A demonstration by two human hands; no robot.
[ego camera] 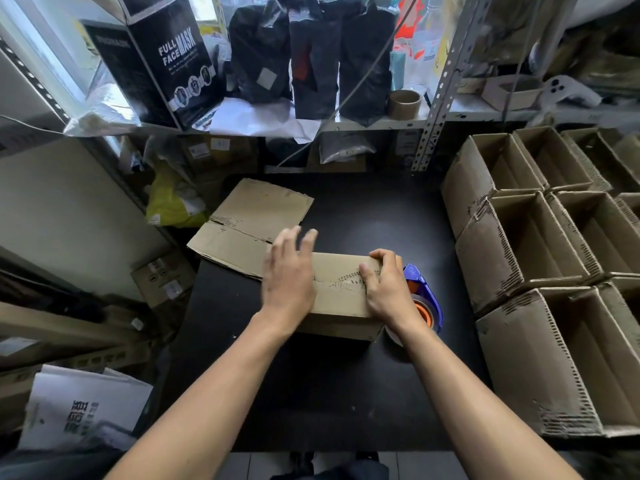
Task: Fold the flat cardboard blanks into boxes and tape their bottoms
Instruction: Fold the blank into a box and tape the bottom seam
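A folded cardboard box (341,296) sits upside down near the middle of a black table (332,393), its bottom flaps closed and facing up. The seam where the two flaps meet runs left to right across the top. No tape is visible along it, though clear tape would be hard to tell here.

Both hands rest on the box. The left hand (287,275) lies on the left end with fingers straight and slightly spread, pressing the flaps flat; it is a little blurred. The right hand (386,289) is at the right end, fingers curled over the far right edge and thumb pressed down near the seam, holding that end.

Just beside the box on its right, partly hidden by the right wrist, is a blue tape dispenser (424,296) with an orange core. Behind the box on the left lies a flat cardboard blank (249,223), still unfolded, hanging over the table's left edge. To the right of the table, many finished open boxes (540,251) lie stacked in rows. A shelf (346,124) at the back holds black bags and an empty tape core.

The step in hand appears to be holding the bottom flaps shut before sealing. The next move likely calls for one hand to keep the flaps down while the other takes up the dispenser and runs tape along the seam.
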